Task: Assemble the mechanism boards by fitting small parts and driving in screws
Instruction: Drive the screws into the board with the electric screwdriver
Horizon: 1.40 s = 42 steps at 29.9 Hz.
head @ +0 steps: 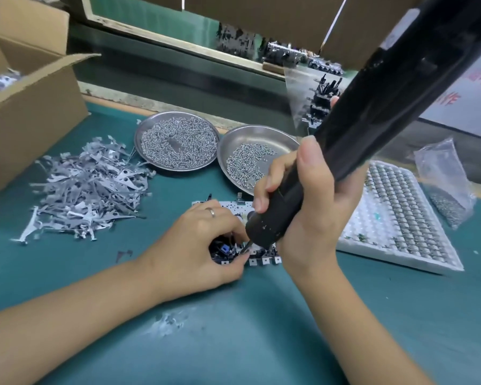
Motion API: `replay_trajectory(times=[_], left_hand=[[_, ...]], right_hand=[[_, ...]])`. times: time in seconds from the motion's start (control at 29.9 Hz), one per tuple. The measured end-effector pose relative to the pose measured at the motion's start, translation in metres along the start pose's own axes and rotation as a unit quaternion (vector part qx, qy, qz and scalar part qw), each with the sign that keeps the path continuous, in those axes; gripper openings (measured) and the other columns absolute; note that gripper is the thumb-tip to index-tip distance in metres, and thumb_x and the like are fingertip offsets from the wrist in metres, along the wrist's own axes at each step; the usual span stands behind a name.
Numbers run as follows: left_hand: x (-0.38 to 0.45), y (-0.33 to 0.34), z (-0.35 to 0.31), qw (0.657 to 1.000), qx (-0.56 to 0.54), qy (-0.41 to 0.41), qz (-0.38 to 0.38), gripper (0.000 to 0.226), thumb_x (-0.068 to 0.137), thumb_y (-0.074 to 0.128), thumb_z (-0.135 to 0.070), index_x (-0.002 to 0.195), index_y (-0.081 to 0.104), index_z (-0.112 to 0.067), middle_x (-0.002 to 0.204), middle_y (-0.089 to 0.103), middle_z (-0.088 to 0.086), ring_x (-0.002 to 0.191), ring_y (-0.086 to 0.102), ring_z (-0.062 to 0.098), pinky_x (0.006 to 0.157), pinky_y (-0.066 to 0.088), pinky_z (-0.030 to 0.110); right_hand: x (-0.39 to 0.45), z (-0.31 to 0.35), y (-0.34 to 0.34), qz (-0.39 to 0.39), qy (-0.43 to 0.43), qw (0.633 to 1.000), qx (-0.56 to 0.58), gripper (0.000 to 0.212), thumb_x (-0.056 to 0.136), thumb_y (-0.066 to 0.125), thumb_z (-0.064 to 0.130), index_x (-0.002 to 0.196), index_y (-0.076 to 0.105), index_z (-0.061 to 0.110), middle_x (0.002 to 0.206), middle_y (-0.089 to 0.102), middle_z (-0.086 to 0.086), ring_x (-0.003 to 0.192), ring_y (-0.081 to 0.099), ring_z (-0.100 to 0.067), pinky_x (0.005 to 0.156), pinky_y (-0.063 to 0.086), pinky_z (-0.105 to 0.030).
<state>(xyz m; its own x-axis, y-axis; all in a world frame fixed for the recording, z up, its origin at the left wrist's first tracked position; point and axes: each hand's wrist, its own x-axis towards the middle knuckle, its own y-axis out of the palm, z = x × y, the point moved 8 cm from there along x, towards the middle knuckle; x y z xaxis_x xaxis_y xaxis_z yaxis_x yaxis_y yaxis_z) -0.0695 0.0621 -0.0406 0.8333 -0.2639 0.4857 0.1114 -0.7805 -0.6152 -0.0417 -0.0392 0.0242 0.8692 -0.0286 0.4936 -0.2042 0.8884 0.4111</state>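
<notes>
Meanwhile, at centre tabletop: right hand wrapped round black el. screwdriver, axis slanting from far right down to bit at mechanism board, near left; left hand fingers pinch board beside bit, steadying.

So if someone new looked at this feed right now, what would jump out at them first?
The big black electric screwdriver, slanting down from the top right in the right hand, its bit on the mechanism board that the left hand steadies at centre. Behind sit two steel dishes of screws, and to their left a grey heap of stamped metal strips.
</notes>
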Motion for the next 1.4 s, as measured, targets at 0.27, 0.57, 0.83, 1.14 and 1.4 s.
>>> replay_trajectory(times=[0.27,0.57,0.83,1.14,1.4], left_hand=[[0.0005,0.0005,0.0011,1.000,0.004,0.006,-0.002,0.014,0.065,0.075,-0.017,0.074,0.064,-0.018,0.072,0.046,-0.025,0.072,0.044,0.001,0.076,0.035,0.010],[0.0017,-0.0006,-0.0001,1.000,-0.007,0.008,-0.012,0.031,0.066,0.074,-0.016,0.074,0.051,-0.035,0.068,0.044,-0.024,0.070,0.043,-0.004,0.073,0.034,0.012],[0.0001,0.0007,-0.0027,1.000,-0.011,0.015,-0.012,0.036,0.065,0.073,-0.016,0.076,0.045,-0.035,0.068,0.043,-0.023,0.068,0.041,-0.001,0.071,0.033,0.010],[-0.0003,-0.0005,-0.0040,1.000,-0.009,0.020,-0.011,0.037,0.065,0.073,-0.016,0.075,0.043,-0.036,0.066,0.042,-0.022,0.067,0.041,-0.001,0.070,0.032,0.009],[-0.0005,-0.0008,-0.0033,1.000,0.000,0.013,-0.013,0.036,0.065,0.074,-0.017,0.071,0.043,-0.034,0.065,0.041,-0.017,0.067,0.039,0.006,0.068,0.034,0.015]], right_hand=[[0.0001,0.0018,-0.0005,-0.002,-0.012,1.000,-0.004,0.022,0.080,0.058,0.021,0.088,0.038,0.014,0.048,0.046,-0.002,0.033,0.041,-0.021,0.042,0.038,-0.021],[-0.0021,-0.0006,-0.0003,-0.001,-0.010,1.000,0.009,0.023,0.079,0.058,0.019,0.088,0.038,0.012,0.049,0.045,-0.003,0.033,0.041,-0.020,0.042,0.038,-0.022],[-0.0036,0.0002,0.0025,0.016,-0.022,1.000,-0.001,0.019,0.081,0.056,0.018,0.087,0.038,0.016,0.049,0.045,0.001,0.033,0.040,-0.019,0.040,0.037,-0.022],[-0.0028,-0.0016,0.0035,0.023,-0.016,1.000,0.002,0.023,0.080,0.057,0.018,0.089,0.037,0.012,0.051,0.046,0.000,0.033,0.041,-0.018,0.040,0.036,-0.022],[-0.0037,-0.0043,0.0077,0.037,-0.004,0.999,-0.003,0.031,0.079,0.059,0.019,0.093,0.033,0.008,0.053,0.041,-0.010,0.032,0.039,-0.018,0.040,0.037,-0.022]])
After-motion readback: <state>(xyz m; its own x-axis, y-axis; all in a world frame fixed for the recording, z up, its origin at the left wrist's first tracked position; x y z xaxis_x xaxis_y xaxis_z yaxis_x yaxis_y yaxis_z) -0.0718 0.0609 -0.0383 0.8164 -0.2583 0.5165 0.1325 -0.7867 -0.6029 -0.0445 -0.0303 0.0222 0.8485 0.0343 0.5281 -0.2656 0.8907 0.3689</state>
